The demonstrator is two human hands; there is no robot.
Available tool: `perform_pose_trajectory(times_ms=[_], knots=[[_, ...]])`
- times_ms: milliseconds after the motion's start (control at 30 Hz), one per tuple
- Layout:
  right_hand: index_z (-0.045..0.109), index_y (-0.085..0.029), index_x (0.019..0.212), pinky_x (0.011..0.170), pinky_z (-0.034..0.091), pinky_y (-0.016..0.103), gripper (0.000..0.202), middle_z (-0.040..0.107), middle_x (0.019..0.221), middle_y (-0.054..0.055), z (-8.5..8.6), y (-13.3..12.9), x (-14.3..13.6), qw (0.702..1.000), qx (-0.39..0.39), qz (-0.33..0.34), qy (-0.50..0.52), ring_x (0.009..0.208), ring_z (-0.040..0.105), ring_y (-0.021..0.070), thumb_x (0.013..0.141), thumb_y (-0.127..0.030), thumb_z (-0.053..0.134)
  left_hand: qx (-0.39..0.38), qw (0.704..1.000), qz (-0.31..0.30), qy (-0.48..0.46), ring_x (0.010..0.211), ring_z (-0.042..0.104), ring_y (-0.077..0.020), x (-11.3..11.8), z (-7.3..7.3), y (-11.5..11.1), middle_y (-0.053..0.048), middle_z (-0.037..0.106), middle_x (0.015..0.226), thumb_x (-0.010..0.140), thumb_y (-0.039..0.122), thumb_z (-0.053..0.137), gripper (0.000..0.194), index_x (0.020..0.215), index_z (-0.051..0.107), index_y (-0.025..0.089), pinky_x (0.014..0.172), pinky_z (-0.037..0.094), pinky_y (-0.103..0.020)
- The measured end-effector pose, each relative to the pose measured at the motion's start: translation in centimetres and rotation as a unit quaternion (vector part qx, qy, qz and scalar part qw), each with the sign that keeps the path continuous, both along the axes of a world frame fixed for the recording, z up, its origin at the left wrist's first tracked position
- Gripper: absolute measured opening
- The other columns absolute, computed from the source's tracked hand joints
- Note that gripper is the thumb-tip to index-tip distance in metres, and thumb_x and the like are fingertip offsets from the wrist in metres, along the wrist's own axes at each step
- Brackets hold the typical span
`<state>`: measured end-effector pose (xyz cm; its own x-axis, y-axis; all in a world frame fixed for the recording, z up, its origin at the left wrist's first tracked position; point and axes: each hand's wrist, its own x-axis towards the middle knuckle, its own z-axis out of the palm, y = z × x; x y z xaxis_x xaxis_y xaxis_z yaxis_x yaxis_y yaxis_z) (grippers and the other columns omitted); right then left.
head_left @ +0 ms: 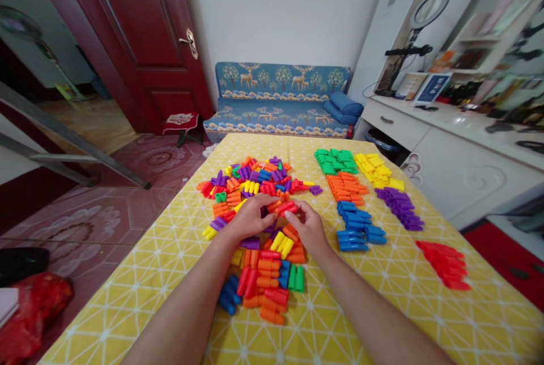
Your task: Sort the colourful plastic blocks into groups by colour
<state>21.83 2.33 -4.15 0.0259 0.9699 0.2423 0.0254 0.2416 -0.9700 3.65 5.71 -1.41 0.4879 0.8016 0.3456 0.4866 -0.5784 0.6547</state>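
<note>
Left grip (254, 217) holds an orange piece (274, 206) while right grip (311, 228) pinches a red piece (287, 208)

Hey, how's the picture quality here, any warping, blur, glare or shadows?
Head view: wide-angle warping, with the door leaning and the dresser stretched toward the edge; head view: fan soft, left hand and right hand fairly clear; head view: light mostly even, small glints on the blue pieces, faint shadows on the tablecloth.
</note>
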Motion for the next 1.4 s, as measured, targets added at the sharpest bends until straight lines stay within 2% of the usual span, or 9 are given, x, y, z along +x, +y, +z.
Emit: perform_pose_trajectory(times_ms=[167,367,567,700,900,1100,1233,1333,1400], knots=[[0.056,-0.019,0.085,0.066,0.047,0.024,0.018,0.06,0.076,-0.001,0.4,0.2,0.6,0.996,0.002,-0.08,0.047,0.07,0.056,0.0128,0.077,-0.033,0.064,-0.038,0.998,0.03,-0.036,0.1,0.063,-0.025,-0.3,0.2,0.0,-0.01,0.07,0.112,0.082,0.021,0.053,0.038,0.116,0.068,0.013,0.087,0.048,-0.035],[0.051,-0.024,0.118,0.072,0.053,0.029,0.042,0.065,0.09,0.001,0.4,0.0,0.3,0.999,0.015,-0.02,0.041,0.078,0.062,0.0153,0.078,-0.029,0.062,0.006,0.996,-0.029,-0.084,0.107,0.06,-0.0255,-0.2,0.7,0.0,-0.011,0.065,0.114,0.084,0.027,0.054,0.031,0.107,0.073,0.018,0.095,0.045,-0.038],[0.054,-0.022,0.1,0.076,0.055,0.032,0.03,0.069,0.09,0.002,-0.4,0.0,-0.4,0.999,0.008,0.01,0.034,0.08,0.067,0.0177,0.075,-0.03,0.068,-0.048,0.995,-0.05,-0.071,0.09,0.066,-0.0228,0.0,0.5,-0.3,-0.01,0.072,0.1,0.081,0.04,0.067,0.034,0.103,0.072,0.015,0.082,0.05,-0.032],[0.063,-0.021,0.092,0.075,0.053,0.03,0.019,0.069,0.089,0.003,-0.5,0.0,-0.1,0.997,0.052,-0.007,-0.058,0.08,0.065,0.017,0.076,-0.031,0.068,-0.101,0.989,-0.064,-0.088,0.082,0.068,-0.0209,0.0,-0.2,-0.1,-0.009,0.074,0.091,0.083,0.041,0.065,0.031,0.095,0.073,0.014,0.076,0.052,-0.029],[0.069,-0.026,0.1,0.092,0.047,0.033,0.02,0.069,0.104,0.004,0.0,-0.1,0.3,0.977,0.133,-0.014,-0.164,0.102,0.062,0.0191,0.081,-0.025,0.063,-0.133,0.984,-0.05,-0.106,0.077,0.068,-0.0199,-0.1,-0.4,0.1,-0.007,0.074,0.083,0.084,0.041,0.063,0.032,0.096,0.071,0.012,0.072,0.053,-0.028],[0.063,-0.022,0.101,0.072,0.05,0.029,0.019,0.069,0.093,0.003,1.2,-1.4,0.8,0.982,0.095,-0.076,-0.142,0.08,0.063,0.0165,0.085,-0.031,0.06,-0.102,0.992,-0.011,-0.074,0.076,0.068,-0.02,-0.2,0.0,0.0,-0.007,0.075,0.085,0.085,0.042,0.06,0.032,0.091,0.072,0.013,0.069,0.051,-0.027],[0.067,-0.022,0.092,0.073,0.05,0.029,0.016,0.069,0.086,0.002,3.8,-2.7,5.8,0.975,0.109,-0.092,-0.169,0.077,0.062,0.0162,0.083,-0.033,0.063,-0.104,0.992,-0.004,-0.078,0.075,0.068,-0.0199,-0.2,-0.1,0.1,-0.007,0.075,0.083,0.084,0.042,0.06,0.031,0.088,0.072,0.013,0.067,0.051,-0.027],[0.07,-0.021,0.091,0.078,0.051,0.032,0.02,0.069,0.093,0.005,4.9,-3.2,13.3,0.958,0.112,-0.166,-0.205,0.083,0.063,0.0178,0.079,-0.036,0.067,-0.105,0.991,-0.004,-0.082,0.074,0.067,-0.0197,-0.2,-0.2,0.1,-0.007,0.074,0.081,0.084,0.042,0.06,0.031,0.087,0.072,0.013,0.066,0.051,-0.027],[0.069,-0.019,0.094,0.076,0.051,0.034,0.027,0.07,0.089,0.005,4.8,-3.5,19.1,0.95,0.055,-0.224,-0.211,0.08,0.064,0.0181,0.074,-0.037,0.071,-0.101,0.992,-0.004,-0.079,0.073,0.067,-0.0197,-0.1,-0.2,0.2,-0.007,0.074,0.08,0.085,0.042,0.059,0.032,0.087,0.072,0.013,0.066,0.051,-0.027]])
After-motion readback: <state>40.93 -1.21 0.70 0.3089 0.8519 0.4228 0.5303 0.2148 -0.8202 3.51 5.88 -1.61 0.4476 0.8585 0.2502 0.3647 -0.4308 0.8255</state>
